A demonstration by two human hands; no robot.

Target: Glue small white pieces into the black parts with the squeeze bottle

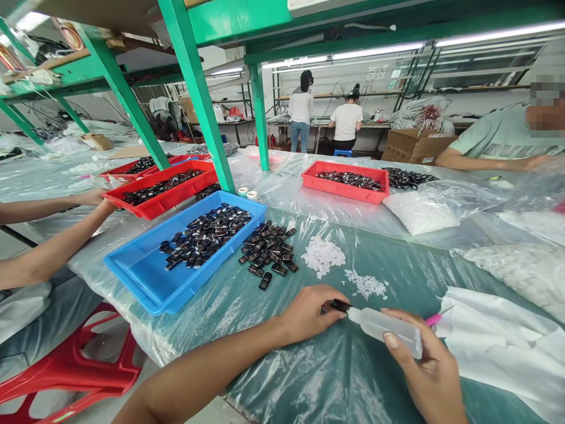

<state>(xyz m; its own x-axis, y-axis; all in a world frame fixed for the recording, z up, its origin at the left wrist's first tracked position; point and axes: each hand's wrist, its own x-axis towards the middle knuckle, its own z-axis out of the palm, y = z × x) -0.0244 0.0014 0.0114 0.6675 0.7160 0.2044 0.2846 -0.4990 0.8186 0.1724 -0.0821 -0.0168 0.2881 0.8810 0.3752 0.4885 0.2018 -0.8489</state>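
My left hand (311, 312) is closed in a pinch on a small black part (341, 306), held at the nozzle of a clear squeeze bottle (386, 330). Around that bottle my right hand (430, 374) is wrapped; the bottle has a pink cap end (433, 320). Both hands hover just above the plastic-covered green table (309, 377). Just beyond them lie a heap of black parts (269, 250), a pile of white parts (323, 255) and a smaller scatter of white bits (366, 285).
A blue tray (145, 274) of black parts sits at left, red trays (172, 197) (344, 187) farther back. Bags of white parts (424, 209) lie at right. Another person's arms (53, 247) reach in from the left; a seated person (498, 141) is at right. A red stool (75, 365) stands below.
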